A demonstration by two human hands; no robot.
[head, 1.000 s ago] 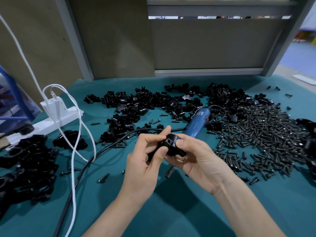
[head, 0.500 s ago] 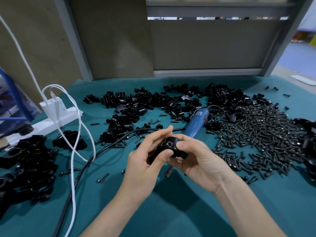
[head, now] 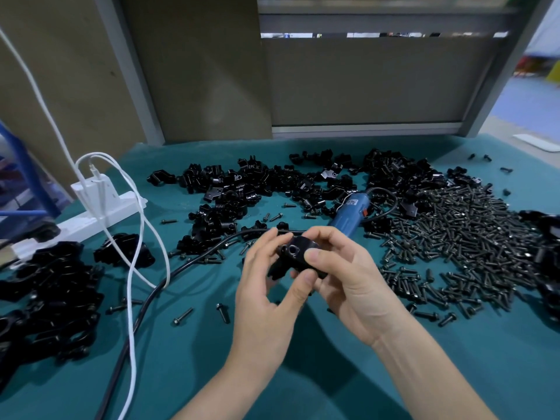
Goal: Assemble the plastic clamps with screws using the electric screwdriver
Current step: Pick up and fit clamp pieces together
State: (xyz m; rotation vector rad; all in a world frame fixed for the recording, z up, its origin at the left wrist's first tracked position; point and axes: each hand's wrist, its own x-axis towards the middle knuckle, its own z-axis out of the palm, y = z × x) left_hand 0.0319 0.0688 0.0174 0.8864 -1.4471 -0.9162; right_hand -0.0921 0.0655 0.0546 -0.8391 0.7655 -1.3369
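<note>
Where fingers (head: 330, 237) curl, clamp (head: 295, 252) partly hidden.

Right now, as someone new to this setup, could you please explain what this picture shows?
There is no machine here: a person works bare-handed, and the single picture comes from a camera worn on their head, looking down. The left hand and right hand together hold one black plastic clamp above a teal-covered table. On it lie a blue electric screwdriver, a big heap of screws at the right, loose clamp parts behind, more black clamps at the left, and a white power strip.
</note>
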